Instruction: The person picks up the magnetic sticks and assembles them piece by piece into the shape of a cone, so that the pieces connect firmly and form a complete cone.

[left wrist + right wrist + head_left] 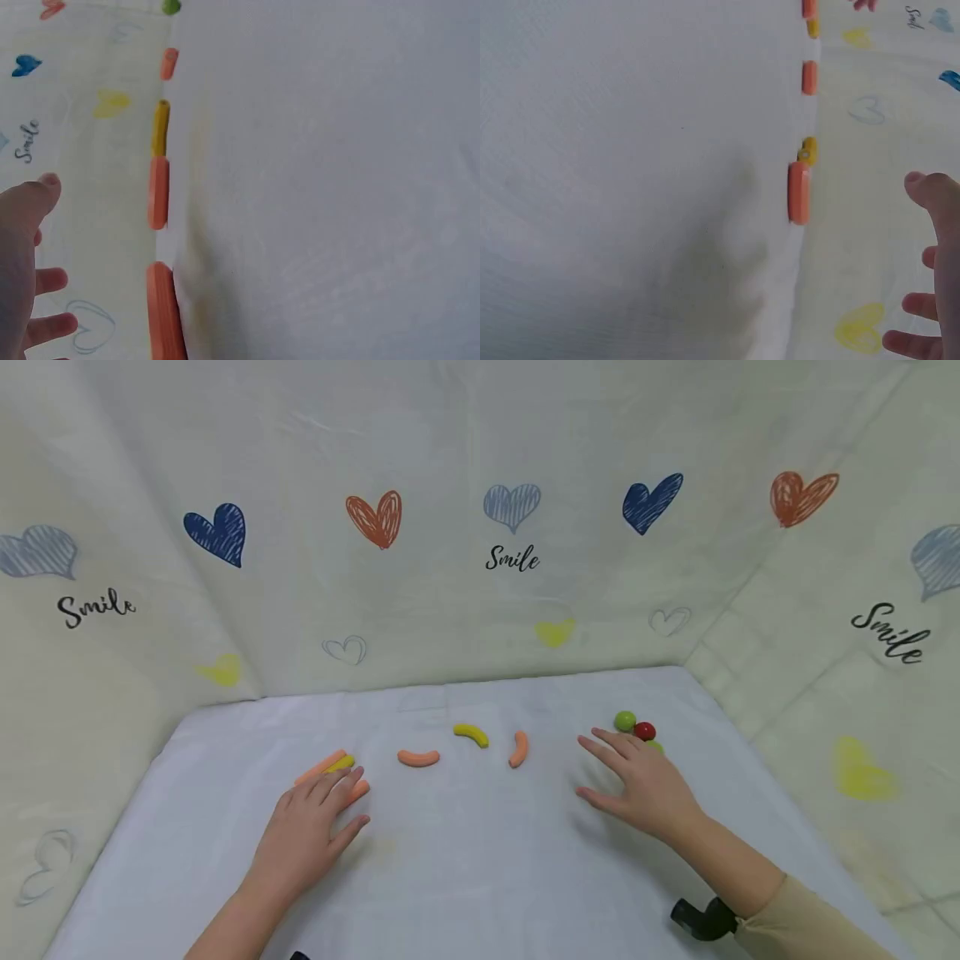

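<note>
My left hand (311, 831) hovers above the left of the table, fingers spread and holding nothing. Partly behind it are a long orange sausage-shaped piece (318, 767), a yellow piece (342, 763) and another orange piece (361, 791). Over on the right, my right hand (641, 785) is also raised, its fingers apart with nothing in them. Just beyond its fingers sit a green ball-like fruit (625, 720), a red one (645, 731) and a second green one (656, 747), half covered by the hand. In both wrist views each hand appears only at the edge, clear of the pieces.
Between the hands lie a curved orange piece (418, 758), a yellow banana (471, 734) and an upright-lying curved orange piece (519, 750). A white cloth (480, 877) covers the table. Behind it hangs a curtain (442, 610) with hearts. A black device (703, 920) is at the right wrist.
</note>
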`<state>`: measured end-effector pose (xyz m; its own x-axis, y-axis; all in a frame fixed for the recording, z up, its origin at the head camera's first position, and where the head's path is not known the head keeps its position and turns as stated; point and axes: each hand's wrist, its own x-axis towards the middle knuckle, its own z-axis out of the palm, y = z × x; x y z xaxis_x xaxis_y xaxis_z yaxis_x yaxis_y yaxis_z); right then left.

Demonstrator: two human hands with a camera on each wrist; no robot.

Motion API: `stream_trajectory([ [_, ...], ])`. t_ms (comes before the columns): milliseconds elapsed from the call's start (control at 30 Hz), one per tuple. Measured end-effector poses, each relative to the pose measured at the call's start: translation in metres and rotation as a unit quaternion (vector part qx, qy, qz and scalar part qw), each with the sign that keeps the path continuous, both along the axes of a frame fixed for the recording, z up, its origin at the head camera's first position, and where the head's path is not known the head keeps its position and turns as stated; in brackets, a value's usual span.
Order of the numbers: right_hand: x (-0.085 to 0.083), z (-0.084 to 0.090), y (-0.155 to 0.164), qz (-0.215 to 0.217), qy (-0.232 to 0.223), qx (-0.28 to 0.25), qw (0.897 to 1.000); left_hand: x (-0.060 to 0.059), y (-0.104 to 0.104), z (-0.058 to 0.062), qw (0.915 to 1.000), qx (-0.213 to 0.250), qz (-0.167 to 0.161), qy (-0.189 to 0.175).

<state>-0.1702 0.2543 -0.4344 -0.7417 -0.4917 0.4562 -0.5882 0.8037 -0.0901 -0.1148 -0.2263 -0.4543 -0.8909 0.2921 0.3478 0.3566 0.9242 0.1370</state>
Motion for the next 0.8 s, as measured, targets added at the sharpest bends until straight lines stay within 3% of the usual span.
stream_trajectory([
  [233,-0.009,-0.003,0.015,-0.066,-0.062,-0.057,0.994,-0.010,-0.001,-0.004,0.9996,0.022,-0.006,0.017],
  [433,-0.017,-0.007,0.038,-0.113,-0.068,-0.064,0.989,-0.020,0.001,-0.009,0.9990,0.028,-0.008,0.034],
  [600,-0.016,-0.009,0.054,-0.140,-0.105,-0.065,0.982,-0.025,0.005,-0.009,0.9976,0.037,-0.025,0.053],
  [800,-0.011,-0.009,0.061,-0.150,-0.153,-0.036,0.976,-0.030,0.015,-0.007,0.9989,0.033,-0.021,0.025],
])
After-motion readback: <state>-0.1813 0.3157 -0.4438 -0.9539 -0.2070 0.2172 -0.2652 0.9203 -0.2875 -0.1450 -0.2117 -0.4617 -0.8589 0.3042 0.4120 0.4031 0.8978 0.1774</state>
